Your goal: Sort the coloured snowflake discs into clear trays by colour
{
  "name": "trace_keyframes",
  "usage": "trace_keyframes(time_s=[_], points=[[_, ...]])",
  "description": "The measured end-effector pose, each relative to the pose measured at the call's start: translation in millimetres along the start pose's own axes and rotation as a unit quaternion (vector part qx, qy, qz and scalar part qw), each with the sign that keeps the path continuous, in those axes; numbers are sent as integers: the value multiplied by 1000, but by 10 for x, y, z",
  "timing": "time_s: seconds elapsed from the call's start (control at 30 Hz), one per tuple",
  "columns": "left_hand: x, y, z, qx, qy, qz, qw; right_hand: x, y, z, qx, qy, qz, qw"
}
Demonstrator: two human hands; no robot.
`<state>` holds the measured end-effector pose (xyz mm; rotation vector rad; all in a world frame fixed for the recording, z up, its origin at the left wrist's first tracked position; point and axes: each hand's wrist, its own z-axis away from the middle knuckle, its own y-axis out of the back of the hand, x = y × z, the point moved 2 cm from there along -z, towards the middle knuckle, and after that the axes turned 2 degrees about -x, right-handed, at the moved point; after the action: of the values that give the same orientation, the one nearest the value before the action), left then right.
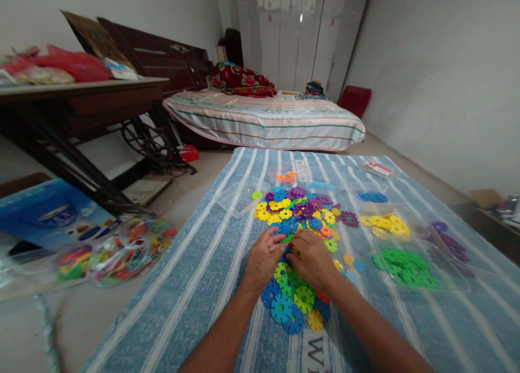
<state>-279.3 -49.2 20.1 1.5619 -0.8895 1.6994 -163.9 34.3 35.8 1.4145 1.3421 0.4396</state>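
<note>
A heap of flat plastic snowflake discs (298, 213) in yellow, blue, purple, green and orange lies on a blue striped cloth (195, 275). My left hand (263, 258) rests on the heap's near side, fingers curled onto the discs. My right hand (312, 258) lies beside it, fingers bent and pressed together over a disc. What either hand grips is hidden. More blue, green and yellow discs (290, 302) lie between my forearms.
Clear trays at the right hold sorted discs: yellow (385, 225), green (406, 267), blue (372, 197), purple (449, 243). An empty clear tray (239, 197) sits left of the heap. Bags of discs (114, 253) lie on the floor. A dark table (81, 102) and a mattress (264, 118) stand beyond.
</note>
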Motion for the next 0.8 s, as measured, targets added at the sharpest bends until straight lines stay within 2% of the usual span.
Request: trace_keyframes(time_s=[0.5, 0.67, 0.8], points=[[-23, -5, -5, -3, -9, -12, 1000, 11, -71, -39, 42, -65, -49, 996], [5, -21, 6, -6, -7, -44, 999, 44, 40, -47, 22, -97, -146, 984], [-11, -26, 11, -5, -12, -59, 998, 159, 266, -74, -17, -137, -194, 971]])
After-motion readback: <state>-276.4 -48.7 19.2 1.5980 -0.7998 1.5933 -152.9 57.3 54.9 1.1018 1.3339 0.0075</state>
